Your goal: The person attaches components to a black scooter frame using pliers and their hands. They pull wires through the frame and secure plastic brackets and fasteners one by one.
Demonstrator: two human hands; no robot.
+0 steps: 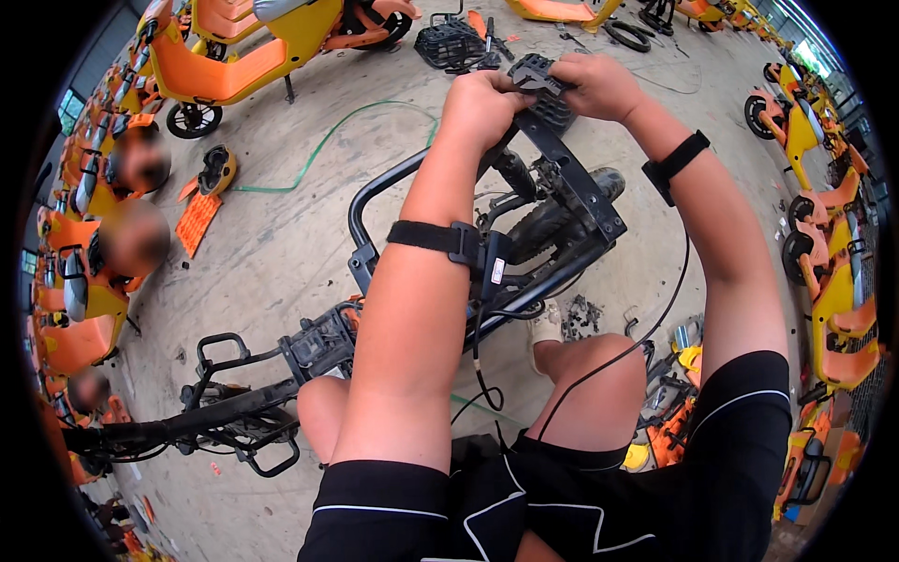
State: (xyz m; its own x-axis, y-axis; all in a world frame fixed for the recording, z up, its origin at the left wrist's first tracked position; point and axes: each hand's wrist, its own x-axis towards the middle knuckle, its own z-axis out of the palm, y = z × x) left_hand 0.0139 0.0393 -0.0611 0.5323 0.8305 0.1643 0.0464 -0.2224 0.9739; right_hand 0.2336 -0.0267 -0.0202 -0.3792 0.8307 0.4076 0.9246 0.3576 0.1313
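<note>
Ahead of me, both hands close on a dark grey plastic part (532, 73) at the far end of a stripped black scooter frame (579, 187). My left hand (476, 105) pinches its left and lower side between thumb and fingers. From the right, my right hand (599, 86) grips the opposite edge with bent fingers. The part is at the end of the frame's flat bar; whether it is fastened there I cannot tell. Below the bar, a black tyre (536, 231) shows. My left forearm hides part of the frame's middle.
A yellow and orange scooter (239, 70) stands at the far left, near a black basket (449, 44). A green cord (323, 140) and an orange panel (198, 225) lie on the concrete. Black scraps (582, 318) lie near my foot. More scooters (829, 342) line the right side.
</note>
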